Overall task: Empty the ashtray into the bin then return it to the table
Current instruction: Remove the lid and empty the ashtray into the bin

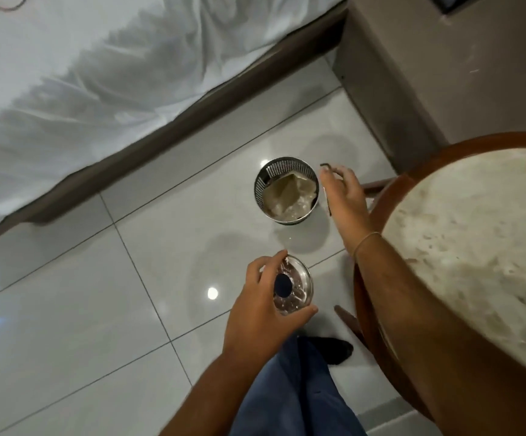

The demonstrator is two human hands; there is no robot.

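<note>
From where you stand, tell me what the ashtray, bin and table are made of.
Ashtray: looks like polished metal, mirror-bright with glints. Bin: shiny metal, its wall punched with small holes. Table: pale mottled top, probably stone or marble, inside a glossy reddish-brown wooden rim.

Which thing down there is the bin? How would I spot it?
Start at the bed, then drop to the pale floor tiles beside its wooden base. The bin stands there: a small round shiny metal can, perforated wall, crumpled liner inside, just left of the right hand.

Blue trousers [290,398] — dark sock [337,349] (thin wristband [363,242])
</note>
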